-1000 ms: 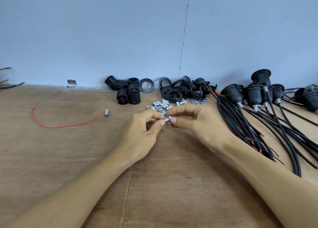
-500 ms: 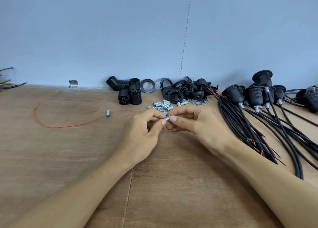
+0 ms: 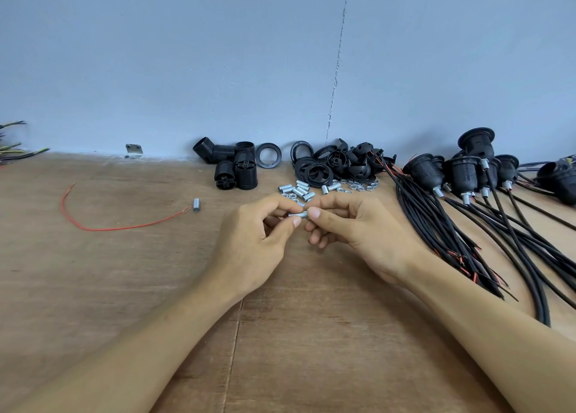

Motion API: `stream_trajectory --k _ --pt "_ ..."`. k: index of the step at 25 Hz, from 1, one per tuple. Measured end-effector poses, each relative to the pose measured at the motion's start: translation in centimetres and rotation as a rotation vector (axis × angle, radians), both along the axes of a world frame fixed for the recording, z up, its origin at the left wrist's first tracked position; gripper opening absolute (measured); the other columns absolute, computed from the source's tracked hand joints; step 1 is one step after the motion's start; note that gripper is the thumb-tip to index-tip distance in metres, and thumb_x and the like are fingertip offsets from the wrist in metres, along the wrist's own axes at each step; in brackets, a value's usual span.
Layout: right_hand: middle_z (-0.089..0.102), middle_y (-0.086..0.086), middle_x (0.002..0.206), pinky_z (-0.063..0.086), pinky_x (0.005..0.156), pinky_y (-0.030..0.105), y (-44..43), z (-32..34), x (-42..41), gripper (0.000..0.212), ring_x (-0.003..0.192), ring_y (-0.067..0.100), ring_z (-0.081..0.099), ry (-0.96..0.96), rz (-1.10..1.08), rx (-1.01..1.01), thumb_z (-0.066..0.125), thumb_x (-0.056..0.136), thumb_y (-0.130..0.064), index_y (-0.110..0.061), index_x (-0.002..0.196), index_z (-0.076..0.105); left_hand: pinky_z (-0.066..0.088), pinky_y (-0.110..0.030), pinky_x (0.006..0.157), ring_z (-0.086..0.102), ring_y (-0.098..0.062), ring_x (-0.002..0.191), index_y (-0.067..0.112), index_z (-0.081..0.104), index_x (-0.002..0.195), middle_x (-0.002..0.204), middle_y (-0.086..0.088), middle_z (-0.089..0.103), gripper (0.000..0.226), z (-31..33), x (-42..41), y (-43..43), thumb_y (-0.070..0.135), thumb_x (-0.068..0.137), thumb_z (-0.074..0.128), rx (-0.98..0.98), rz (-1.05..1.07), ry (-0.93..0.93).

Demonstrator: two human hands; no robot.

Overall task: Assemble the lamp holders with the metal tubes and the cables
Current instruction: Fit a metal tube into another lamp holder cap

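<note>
A small threaded metal tube (image 3: pixel 297 215) lies level between my two hands above the wooden table (image 3: pixel 124 288). My left hand (image 3: pixel 255 241) pinches its left end with thumb and fingers. My right hand (image 3: pixel 352 228) pinches its right end, where something is hidden under the thumb tip. Behind the hands lie several loose metal tubes (image 3: pixel 299 190) and nuts (image 3: pixel 355 186). Black lamp holder bodies (image 3: pixel 237 169) and rings (image 3: pixel 318 169) are piled against the wall. A bundle of black cables (image 3: pixel 452 225) fans out at the right.
Assembled holders with tubes and cables (image 3: pixel 461 172) stand at the far right. A red wire (image 3: pixel 103 222) and a single metal tube (image 3: pixel 196 204) lie at the left. A small metal bracket (image 3: pixel 134 150) sits by the wall, and cable ends (image 3: pixel 15 150) poke in at the far left.
Both hands have stayed together at the table's middle. More of the tube shows between the fingertips now than before.
</note>
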State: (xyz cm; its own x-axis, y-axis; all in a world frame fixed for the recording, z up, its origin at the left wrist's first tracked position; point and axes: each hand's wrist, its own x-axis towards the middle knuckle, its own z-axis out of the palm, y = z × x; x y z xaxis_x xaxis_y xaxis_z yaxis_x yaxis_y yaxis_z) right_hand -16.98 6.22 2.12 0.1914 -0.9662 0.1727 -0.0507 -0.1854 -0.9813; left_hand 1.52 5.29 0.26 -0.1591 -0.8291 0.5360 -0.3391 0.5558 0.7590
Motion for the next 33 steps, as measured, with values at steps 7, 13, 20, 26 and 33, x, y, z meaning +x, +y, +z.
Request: stream_trajectory --k 7,13,20,26,33 --pt "0.071 0.014 0.087 0.059 0.076 0.03 0.3 0.1 0.2 0.022 0.076 0.021 0.068 -0.017 -0.009 -0.044 0.064 0.092 0.0 0.007 0.113 0.065 0.044 -0.006 0.062 0.064 0.006 0.065 0.029 0.075 0.09 0.076 0.02 0.074 0.018 0.2 0.1 0.0 0.011 0.091 0.073 0.034 -0.009 0.03" --pt "0.071 0.018 0.087 0.058 0.071 0.028 0.2 0.0 0.2 0.021 0.073 0.022 0.068 -0.016 -0.023 -0.011 0.066 0.092 -0.005 0.007 0.109 0.067 0.046 -0.008 0.066 0.068 0.002 0.072 0.025 0.078 0.093 0.079 0.021 0.074 0.016 0.2 0.0 0.1 0.01 0.088 0.078 -0.001 -0.009 0.036" --pt "0.068 0.011 0.072 0.056 0.055 0.026 0.3 0.2 0.5 0.029 0.058 0.019 0.066 -0.026 0.021 0.084 0.064 0.089 -0.031 -0.002 0.088 0.066 0.056 -0.025 0.064 0.07 -0.012 0.071 0.032 0.077 0.09 0.079 0.015 0.075 0.027 0.2 0.0 0.3 0.006 0.085 0.079 -0.039 -0.015 0.034" --pt "0.062 0.009 0.059 0.036 0.038 0.022 0.7 0.6 0.7 0.065 0.04 0.019 0.052 0.222 -0.157 0.031 0.039 0.1 -0.059 -0.003 0.078 0.065 0.055 -0.021 0.067 0.069 -0.005 0.072 0.029 0.077 0.091 0.081 0.018 0.074 0.022 0.1 -0.4 0.4 0.007 0.086 0.078 -0.026 -0.003 0.063" --pt "0.061 0.006 0.06 0.026 0.035 0.017 0.6 0.6 0.7 0.042 0.034 0.013 0.039 0.212 -0.112 0.058 0.049 0.103 -0.042 -0.006 0.084 0.061 0.054 -0.019 0.067 0.067 -0.001 0.068 0.027 0.078 0.092 0.078 0.019 0.074 0.019 -0.1 -0.3 0.1 0.008 0.087 0.078 0.013 -0.011 0.069"
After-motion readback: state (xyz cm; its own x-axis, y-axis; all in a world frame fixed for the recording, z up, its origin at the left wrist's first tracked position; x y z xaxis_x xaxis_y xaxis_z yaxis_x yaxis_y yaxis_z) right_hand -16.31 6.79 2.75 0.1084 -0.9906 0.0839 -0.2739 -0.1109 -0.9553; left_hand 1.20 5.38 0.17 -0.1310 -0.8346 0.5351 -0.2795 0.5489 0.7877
